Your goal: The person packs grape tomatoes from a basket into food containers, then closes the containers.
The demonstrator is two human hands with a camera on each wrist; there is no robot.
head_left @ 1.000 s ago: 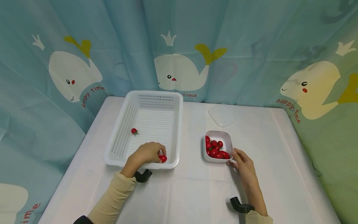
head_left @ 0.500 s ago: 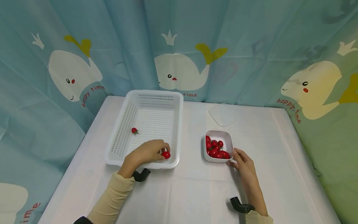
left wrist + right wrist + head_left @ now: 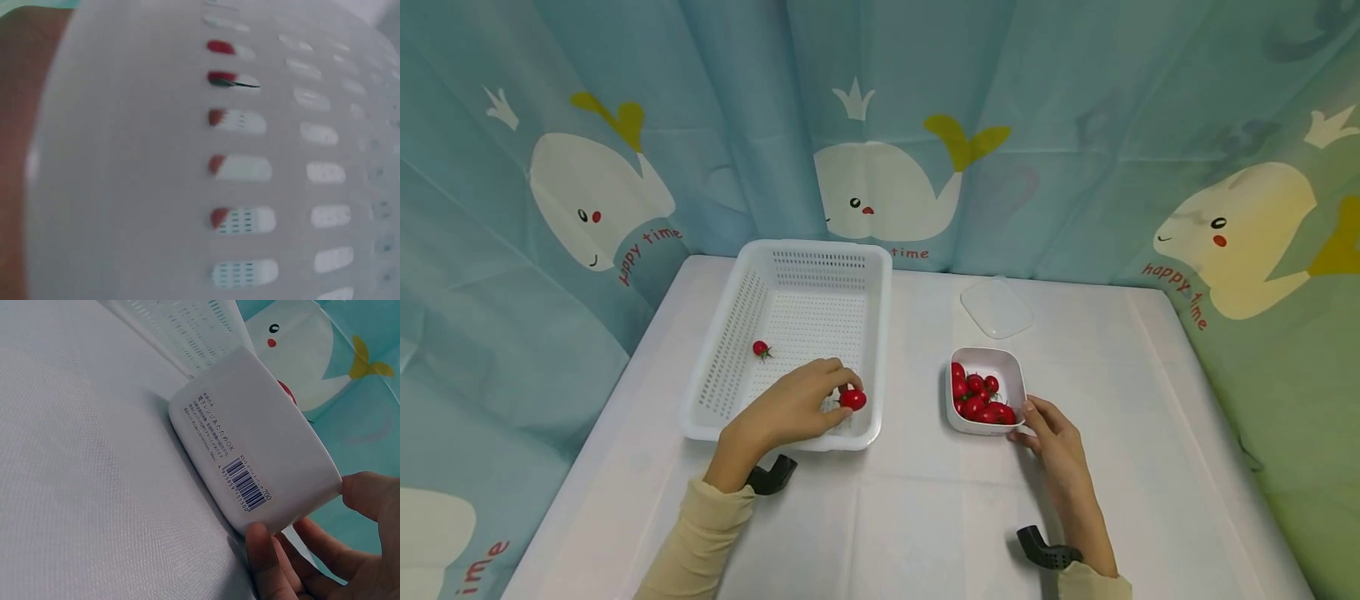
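Note:
My left hand [image 3: 793, 404] pinches a red cherry tomato [image 3: 853, 399] between thumb and fingers, over the front right part of a white slotted basket [image 3: 884, 350]. Another cherry tomato [image 3: 760, 348] with a green stem lies on the basket's floor, further left. In the left wrist view the basket wall [image 3: 144, 156] hides most of the hand; red shows through its slots. My right hand [image 3: 1058, 446] grips the near right corner of a small white container [image 3: 1011, 372], which holds several cherry tomatoes [image 3: 976, 400]. The right wrist view shows the container's labelled side [image 3: 250, 431] and the fingers at its corner.
A clear plastic lid [image 3: 997, 308] lies flat behind the container. Everything stands on a white-covered table [image 3: 917, 517]. A blue-green curtain [image 3: 1060, 167] with printed whales hangs along the table's back and sides.
My left hand has lifted the cherry tomato and moved it slightly right and away from the basket's front edge. The right hand and container have stayed in place.

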